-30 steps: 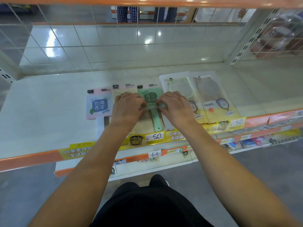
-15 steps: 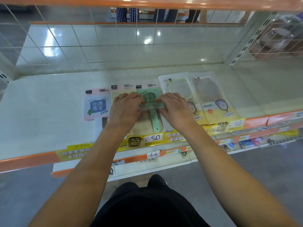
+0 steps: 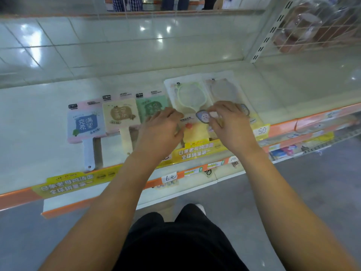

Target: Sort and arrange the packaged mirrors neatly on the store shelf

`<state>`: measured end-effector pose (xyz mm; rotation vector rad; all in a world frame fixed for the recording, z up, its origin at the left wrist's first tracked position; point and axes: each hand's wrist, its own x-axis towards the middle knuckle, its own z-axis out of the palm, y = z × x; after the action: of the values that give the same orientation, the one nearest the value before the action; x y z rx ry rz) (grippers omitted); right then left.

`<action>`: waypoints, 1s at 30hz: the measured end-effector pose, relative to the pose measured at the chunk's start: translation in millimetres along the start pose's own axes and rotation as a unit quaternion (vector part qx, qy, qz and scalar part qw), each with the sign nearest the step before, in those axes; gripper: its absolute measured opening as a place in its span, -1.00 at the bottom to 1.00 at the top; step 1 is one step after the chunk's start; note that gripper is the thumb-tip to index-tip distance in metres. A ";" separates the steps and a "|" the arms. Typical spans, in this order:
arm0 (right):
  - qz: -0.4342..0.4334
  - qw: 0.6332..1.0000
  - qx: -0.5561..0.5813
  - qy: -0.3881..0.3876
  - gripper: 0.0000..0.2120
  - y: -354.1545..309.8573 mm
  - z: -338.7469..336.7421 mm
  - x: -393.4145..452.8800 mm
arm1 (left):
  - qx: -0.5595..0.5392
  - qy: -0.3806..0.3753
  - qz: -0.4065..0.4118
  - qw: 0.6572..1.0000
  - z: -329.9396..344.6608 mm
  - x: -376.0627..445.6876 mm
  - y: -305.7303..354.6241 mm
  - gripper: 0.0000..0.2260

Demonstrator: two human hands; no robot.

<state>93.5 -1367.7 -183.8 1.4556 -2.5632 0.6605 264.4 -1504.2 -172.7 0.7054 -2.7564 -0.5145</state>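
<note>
Both hands, left (image 3: 163,126) and right (image 3: 227,119), pinch the green-rimmed mirror pack (image 3: 185,100) lying flat right of the green paddle mirror (image 3: 151,106); likely light, slick, fragile, so take its edges

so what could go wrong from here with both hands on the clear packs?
1. The two clear packs overlap, and both hands work their near ends; the left hand and right hand could skew the pair.
2. The left hand lies over the green mirror beside them, so a slide might drag it out of its row.
3. The packs' near ends sit at the shelf edge; a pull toward the person could tip them off.
</note>
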 end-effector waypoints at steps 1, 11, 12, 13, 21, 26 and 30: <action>0.013 1.000 0.001 0.005 -0.71 11.4 -1.6 -1.4 | 0.008 -0.004 0.002 1.000 3.6 1.4 8.3 -0.69; 0.108 0.993 0.002 -0.055 -0.45 94.8 -15.1 13.8 | 0.030 -0.010 -0.154 0.988 36.9 24.7 80.5 -0.55; 0.109 0.992 0.009 -0.070 -0.43 97.5 -14.1 15.9 | 0.032 -0.008 -0.173 0.984 39.5 26.0 83.2 -0.54; 0.105 0.991 0.018 -0.083 -0.41 100.4 -14.3 17.7 | 0.036 -0.003 -0.190 0.981 42.0 27.6 86.9 -0.53; 0.038 0.991 0.070 -0.109 -0.57 106.4 -19.3 19.9 | 0.044 0.002 -0.229 0.973 49.8 31.1 97.2 -0.54; 0.020 0.990 0.083 -0.112 -0.58 98.4 -14.9 16.8 | 0.050 0.009 -0.233 0.971 49.8 29.9 105.5 -0.53; 0.019 0.991 0.072 -0.112 -0.56 94.8 -19.2 14.3 | 0.066 0.000 -0.230 0.971 48.1 28.5 103.5 -0.52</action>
<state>4.1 -1328.9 -191.7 1.6150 -2.7692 0.7395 181.9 -1420.5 -171.3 1.3913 -2.6392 -0.4150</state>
